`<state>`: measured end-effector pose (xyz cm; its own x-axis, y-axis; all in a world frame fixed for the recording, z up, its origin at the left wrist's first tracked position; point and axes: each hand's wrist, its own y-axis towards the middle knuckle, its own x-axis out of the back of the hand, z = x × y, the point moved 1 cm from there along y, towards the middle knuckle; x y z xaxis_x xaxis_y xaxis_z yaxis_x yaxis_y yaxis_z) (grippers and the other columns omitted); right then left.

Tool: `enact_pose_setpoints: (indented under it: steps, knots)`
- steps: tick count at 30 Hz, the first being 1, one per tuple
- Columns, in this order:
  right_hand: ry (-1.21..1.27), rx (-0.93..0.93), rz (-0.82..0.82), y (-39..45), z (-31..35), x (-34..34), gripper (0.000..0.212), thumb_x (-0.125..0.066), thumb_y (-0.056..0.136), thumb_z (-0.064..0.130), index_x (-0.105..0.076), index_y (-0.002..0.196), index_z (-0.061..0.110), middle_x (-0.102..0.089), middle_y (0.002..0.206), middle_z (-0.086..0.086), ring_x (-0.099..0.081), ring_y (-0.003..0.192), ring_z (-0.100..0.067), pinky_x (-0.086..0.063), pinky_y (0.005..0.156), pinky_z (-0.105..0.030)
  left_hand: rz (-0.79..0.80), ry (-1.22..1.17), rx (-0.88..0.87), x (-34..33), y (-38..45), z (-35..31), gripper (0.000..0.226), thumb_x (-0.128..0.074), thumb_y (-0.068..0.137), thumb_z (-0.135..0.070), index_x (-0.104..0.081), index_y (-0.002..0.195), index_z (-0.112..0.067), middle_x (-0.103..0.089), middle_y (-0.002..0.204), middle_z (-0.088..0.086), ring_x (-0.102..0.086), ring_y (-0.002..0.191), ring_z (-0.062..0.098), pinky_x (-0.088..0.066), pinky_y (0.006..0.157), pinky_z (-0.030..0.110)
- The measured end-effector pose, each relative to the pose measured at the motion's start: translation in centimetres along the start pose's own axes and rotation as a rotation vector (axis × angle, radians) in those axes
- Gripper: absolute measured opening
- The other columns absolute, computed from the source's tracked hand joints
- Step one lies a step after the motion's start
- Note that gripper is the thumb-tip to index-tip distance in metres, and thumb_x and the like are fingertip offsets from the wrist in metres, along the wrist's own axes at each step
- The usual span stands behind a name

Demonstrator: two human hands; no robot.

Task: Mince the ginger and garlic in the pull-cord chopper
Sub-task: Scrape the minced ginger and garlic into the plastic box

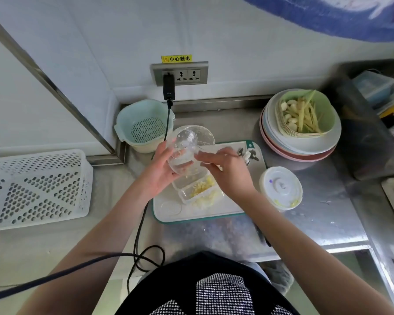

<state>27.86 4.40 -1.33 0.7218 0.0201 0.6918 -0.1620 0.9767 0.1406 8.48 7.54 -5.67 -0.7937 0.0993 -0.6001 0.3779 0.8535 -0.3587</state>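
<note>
From the head view, the left hand (158, 172) curls round a clear, round plastic chopper bowl (187, 153), its grip holding the bowl tilted over a small clear rectangular tray (197, 189). The right hand (225, 169) reaches to the bowl's rim with fingers bent; whether its grip pinches anything cannot be told. Pale yellow minced ginger and garlic (203, 187) lies in the tray in a coarse, crumbly heap, and some has spilled just beside it. The tray rests on a white cutting board (168, 210) with a green edge, flat on the shiny steel worktop (328, 205). The chopper blades (248, 154), dark and curved on a white hub, lie at the board's far right corner. The round white chopper lid (281, 188) sits on the worktop right of the board, with yellow flecks along its near edge. Behind it, a stack of smooth round plates (298, 148) carries a green dish (325, 110) of peeled garlic cloves and ginger strips. A mint perforated colander (143, 126) stands in the corner, and a white perforated basket (34, 189) lies at left. A black cable (143, 223) runs down from a wall socket (180, 73).
</note>
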Motion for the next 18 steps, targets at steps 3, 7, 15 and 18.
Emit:
enact_pose_setpoints:
  steps: [3,7,15,18]
  knots:
    - [-0.017,0.035,0.091,-0.9,-0.3,-0.2,0.029,-0.067,0.085,0.015,-0.071,0.11,0.029,-0.072,0.093,0.004,-0.047,0.078,-0.007,-0.053,0.071,-0.035,0.007,0.01,0.0,-0.5,-0.1,0.1,0.089,-0.088,0.055,-0.045,-0.043,0.128,-0.023,-0.043,0.133,0.016,-0.064,0.103,0.034,-0.055,0.082,0.042]
    - [-0.036,0.024,0.045,-0.8,-0.7,1.2,0.03,-0.069,0.083,0.016,-0.072,0.108,0.031,-0.06,0.09,-0.003,-0.059,0.079,-0.015,-0.051,0.073,-0.028,0.007,-0.01,0.005,-0.3,-0.1,1.3,0.08,-0.09,0.055,-0.039,-0.053,0.125,-0.028,-0.059,0.117,0.011,-0.062,0.107,0.033,-0.052,0.087,0.048]
    - [-0.105,0.021,0.16,-1.9,-1.0,1.0,0.028,-0.067,0.087,0.02,-0.07,0.112,0.033,-0.056,0.089,-0.003,-0.063,0.079,-0.021,-0.052,0.074,-0.029,-0.013,-0.016,0.001,-0.6,-0.2,-0.1,0.102,-0.091,0.045,-0.049,-0.04,0.13,-0.025,-0.047,0.127,0.016,-0.063,0.1,0.033,-0.054,0.089,0.048]
    - [-0.066,0.09,0.04,-0.9,0.1,1.1,0.03,-0.069,0.083,0.015,-0.072,0.109,0.03,-0.05,0.084,0.018,-0.062,0.084,-0.018,-0.053,0.073,-0.028,0.021,-0.039,0.031,-0.7,-0.2,0.2,0.099,-0.09,0.049,-0.047,-0.042,0.133,-0.024,-0.047,0.129,0.017,-0.063,0.105,0.035,-0.055,0.082,0.041]
